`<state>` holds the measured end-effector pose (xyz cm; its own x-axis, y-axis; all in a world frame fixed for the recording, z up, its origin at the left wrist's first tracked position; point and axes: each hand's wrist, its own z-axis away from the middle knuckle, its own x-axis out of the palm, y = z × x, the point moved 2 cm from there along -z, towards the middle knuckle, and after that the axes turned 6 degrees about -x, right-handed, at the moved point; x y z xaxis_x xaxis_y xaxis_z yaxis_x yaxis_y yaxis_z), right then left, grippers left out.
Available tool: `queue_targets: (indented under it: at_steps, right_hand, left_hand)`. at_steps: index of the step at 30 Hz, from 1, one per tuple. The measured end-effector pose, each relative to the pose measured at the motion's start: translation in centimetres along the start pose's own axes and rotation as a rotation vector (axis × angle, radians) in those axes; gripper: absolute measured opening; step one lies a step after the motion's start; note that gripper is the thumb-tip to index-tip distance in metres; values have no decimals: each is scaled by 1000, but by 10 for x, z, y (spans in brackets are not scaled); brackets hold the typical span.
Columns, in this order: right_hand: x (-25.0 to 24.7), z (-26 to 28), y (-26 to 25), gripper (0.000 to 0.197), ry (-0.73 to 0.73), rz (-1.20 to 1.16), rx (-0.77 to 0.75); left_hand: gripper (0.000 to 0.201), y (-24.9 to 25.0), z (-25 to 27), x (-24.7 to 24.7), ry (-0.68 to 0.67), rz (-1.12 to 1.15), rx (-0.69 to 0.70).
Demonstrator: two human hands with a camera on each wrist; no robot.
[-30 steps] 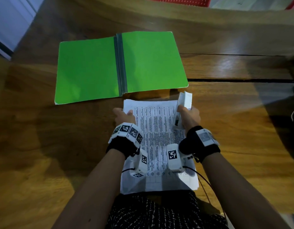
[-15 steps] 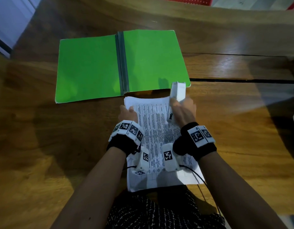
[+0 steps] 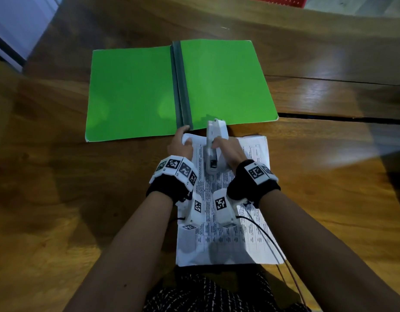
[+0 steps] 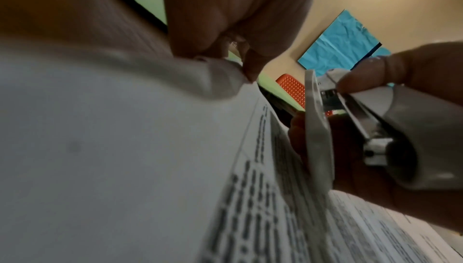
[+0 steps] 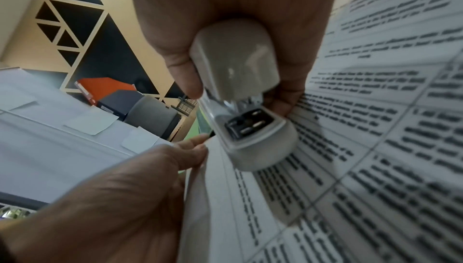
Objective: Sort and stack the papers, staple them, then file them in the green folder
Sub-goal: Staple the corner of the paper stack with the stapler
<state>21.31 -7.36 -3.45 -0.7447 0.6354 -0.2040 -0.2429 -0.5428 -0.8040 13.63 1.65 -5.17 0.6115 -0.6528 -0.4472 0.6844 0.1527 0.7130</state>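
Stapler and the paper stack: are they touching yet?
Cannot tell. The stapler in the right hand overlaps the papers in every view; none shows contact or gap plainly.

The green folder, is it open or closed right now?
Open. The green folder lies spread flat on the table, both covers showing either side of its grey spine.

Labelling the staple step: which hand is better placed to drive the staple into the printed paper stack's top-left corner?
Right. The right hand already grips the white plastic stapler, hovering beside that corner of the printed paper stack. The left hand is busy pinching the corner up, near the open green folder.
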Motion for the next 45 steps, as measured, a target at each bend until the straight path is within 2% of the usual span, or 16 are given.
queue_targets:
  at_steps: [3,6,12,14,17,21,24,29,33,39,42,45]
  right_hand:
    - [3,-5,-3,13,25,-37,1]
    - [5,-10,-3,13,58,-85,18]
    - [5,-11,1,4,128,-118,-6]
    - [7,-10,1,10,153,-142,-20]
    - [10,-10,-8,4,182,-227,-72]
    - [16,-16,-32,8,244,-334,-216]
    - [20,-25,-45,35,272,-331,-302]
    - [24,-39,-41,18,344,-207,-364]
    - [27,-40,-31,30,347,-123,-391]
    - [25,-40,-32,23,361,-56,-451]
    - [26,-42,-31,3,290,-72,-445]
    - [30,-40,-30,6,242,-52,-459]
  left_hand:
    - [23,-2,-4,4,101,30,13]
    - [20,-5,-5,5,145,76,-22]
    - [32,-20,-5,4,81,199,-155]
    - [22,-26,-6,2,82,238,-135]
    - [8,-31,-4,-3,62,315,-113]
    - [27,-38,-3,-6,-1,447,-116]
    - [31,-40,-5,-8,-60,477,-100]
    - [30,-42,-8,-13,-132,495,-58]
    - [31,-40,-7,-13,-124,485,8]
    - [32,-36,-4,-16,-117,426,66]
    - [32,-33,-3,-18,-92,392,93]
    - [33,-31,-3,-17,-65,344,138]
